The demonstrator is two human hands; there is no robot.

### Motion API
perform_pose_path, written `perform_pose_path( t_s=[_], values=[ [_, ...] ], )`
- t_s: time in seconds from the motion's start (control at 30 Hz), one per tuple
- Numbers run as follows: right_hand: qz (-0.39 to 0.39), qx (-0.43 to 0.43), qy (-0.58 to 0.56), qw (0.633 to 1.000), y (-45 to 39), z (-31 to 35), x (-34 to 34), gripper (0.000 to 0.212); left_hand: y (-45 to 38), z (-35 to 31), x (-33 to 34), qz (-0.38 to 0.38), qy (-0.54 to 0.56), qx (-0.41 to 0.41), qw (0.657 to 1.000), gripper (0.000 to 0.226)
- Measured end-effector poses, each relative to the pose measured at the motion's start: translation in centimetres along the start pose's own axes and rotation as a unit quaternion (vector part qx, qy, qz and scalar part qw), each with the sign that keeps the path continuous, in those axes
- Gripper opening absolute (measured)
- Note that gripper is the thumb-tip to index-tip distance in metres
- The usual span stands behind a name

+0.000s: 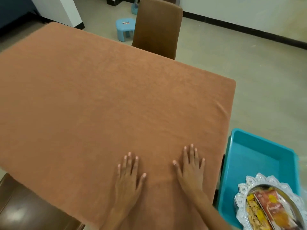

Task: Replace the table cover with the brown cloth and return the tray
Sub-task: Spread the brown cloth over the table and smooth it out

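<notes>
The brown cloth (pixel 108 97) is already spread over the whole table, and it hangs down a little at the far right corner. Both hands lie flat on it near the front edge. The left hand (pixel 128 175) has its fingers straight and a bit spread, holding nothing. The right hand (pixel 191 168) is just beside it, also flat with straight fingers, holding nothing. They look like they are pressing the cloth smooth. The cloth looks soft and fuzzy, like a towel, so it will probably bend and bunch up easily and slide if it is pushed hard. A few small wrinkles show near the right edge. Flat palms seem best for smoothing it, and a pinch at a corner or edge seems best for pulling it straight. The tray (pixel 269 206) is not on the table yet. It sits off to the right in a blue tub (pixel 259 156), with its frilly silver edge resting over the tub's rim. It holds snack packets (pixel 265 211). The tray looks shiny and stiff, maybe slippery, and the packets could slide off if it tips. I think it should be held with both hands, one on each side of the rim, and kept level. A brown chair (pixel 157 27) stands at the far side of the table, and a small blue stool (pixel 123 29) is on the floor behind it.
</notes>
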State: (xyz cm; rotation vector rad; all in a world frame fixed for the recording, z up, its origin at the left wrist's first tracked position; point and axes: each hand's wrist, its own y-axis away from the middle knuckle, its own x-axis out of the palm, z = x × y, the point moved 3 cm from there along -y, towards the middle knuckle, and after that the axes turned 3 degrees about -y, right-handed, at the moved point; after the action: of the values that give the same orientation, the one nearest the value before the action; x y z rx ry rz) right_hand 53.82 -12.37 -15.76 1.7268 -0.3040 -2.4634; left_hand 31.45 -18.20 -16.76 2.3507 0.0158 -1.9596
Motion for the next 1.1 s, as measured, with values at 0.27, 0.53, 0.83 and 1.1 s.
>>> perform_pose_path(
  t_s=[0.27,0.53,0.83,1.1],
  values=[
    [-0.007,0.012,0.026,1.000,13.4,0.8,4.7,0.066,6.8,2.1,0.0,0.030,0.010,-0.005,0.999,0.070],
    [-0.006,0.029,0.025,0.999,15.2,0.3,5.1,0.070,8.2,1.8,0.2,0.040,0.053,0.013,0.998,0.069],
    [-0.039,-0.015,0.031,0.999,18.1,1.6,6.7,0.075,10.5,3.2,0.6,0.009,0.041,0.003,0.999,0.071],
    [-0.057,-0.050,0.028,0.997,21.8,2.2,8.1,0.070,13.2,4.8,0.9,-0.031,0.047,0.011,0.998,0.068]
  ],
)
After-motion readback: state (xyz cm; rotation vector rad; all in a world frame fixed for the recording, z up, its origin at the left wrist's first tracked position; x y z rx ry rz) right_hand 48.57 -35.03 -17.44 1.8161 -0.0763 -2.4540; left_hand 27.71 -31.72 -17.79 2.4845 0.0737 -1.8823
